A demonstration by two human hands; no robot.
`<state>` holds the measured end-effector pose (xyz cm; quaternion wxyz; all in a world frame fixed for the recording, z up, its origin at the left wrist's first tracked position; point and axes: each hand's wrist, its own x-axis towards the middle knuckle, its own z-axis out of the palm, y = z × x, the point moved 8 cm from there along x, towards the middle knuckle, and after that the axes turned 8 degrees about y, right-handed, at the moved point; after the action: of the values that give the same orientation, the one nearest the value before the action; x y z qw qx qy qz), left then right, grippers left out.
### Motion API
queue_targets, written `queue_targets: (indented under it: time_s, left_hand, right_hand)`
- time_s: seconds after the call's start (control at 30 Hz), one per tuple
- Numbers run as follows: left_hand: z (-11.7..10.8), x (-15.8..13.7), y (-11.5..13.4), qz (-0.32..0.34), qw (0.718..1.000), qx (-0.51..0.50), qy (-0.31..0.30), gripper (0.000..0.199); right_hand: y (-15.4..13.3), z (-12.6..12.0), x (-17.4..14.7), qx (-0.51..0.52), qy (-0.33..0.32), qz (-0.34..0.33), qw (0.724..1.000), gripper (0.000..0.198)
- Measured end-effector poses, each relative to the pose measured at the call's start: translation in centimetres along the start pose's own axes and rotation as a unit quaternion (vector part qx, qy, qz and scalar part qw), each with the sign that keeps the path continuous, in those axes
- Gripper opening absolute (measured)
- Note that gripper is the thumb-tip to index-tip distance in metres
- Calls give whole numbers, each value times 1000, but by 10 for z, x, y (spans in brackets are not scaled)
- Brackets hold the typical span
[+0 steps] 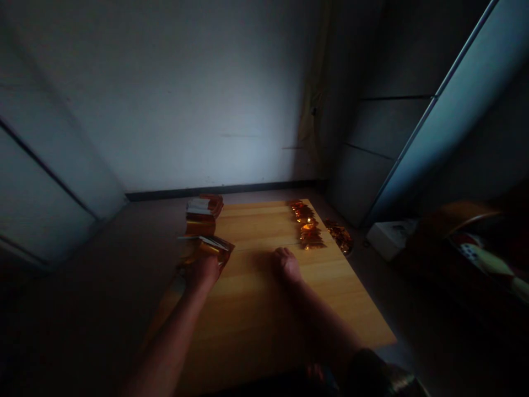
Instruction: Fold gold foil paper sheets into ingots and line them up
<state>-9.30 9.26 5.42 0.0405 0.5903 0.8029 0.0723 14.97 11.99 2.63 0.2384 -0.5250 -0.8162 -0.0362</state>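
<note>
At the left side of the wooden table (252, 298), my left hand (204, 270) is closed on a stack of shiny gold foil sheets (223, 251) with pale edges. Its fingertips are partly hidden by the sheets. My right hand (286, 264) is near the middle of the table with its fingers curled in. Whether anything is between those fingers cannot be made out in the dim light. Beyond it, near the right edge, lies a row of folded gold foil pieces (308, 226).
More foil sheets (201, 207) lie at the table's far left corner. A heap of folded foil (339, 236) sits beyond the right edge, lower than the tabletop. A white box (386, 238) stands farther right. A pale wall (215, 110) rises behind the table.
</note>
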Motion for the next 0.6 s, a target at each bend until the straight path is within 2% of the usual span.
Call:
queue_targets:
  time_s: [0.2,0.4,0.5,0.6]
  left_hand:
    - [-15,-4,9,32,997,71,6,33]
    - [-72,-14,22,33,995,79,51,30]
    - [-103,-20,29,23,993,35,109,32]
    - [-110,-22,38,43,986,-106,123,25]
  right_hand:
    - [1,3,1,-8,-6,3,1000,20]
    - [0,2,2,6,-19,6,1000,20]
    - [1,-4,4,33,-16,16,999,19]
    - [-5,-12,2,143,-1,37,989,22]
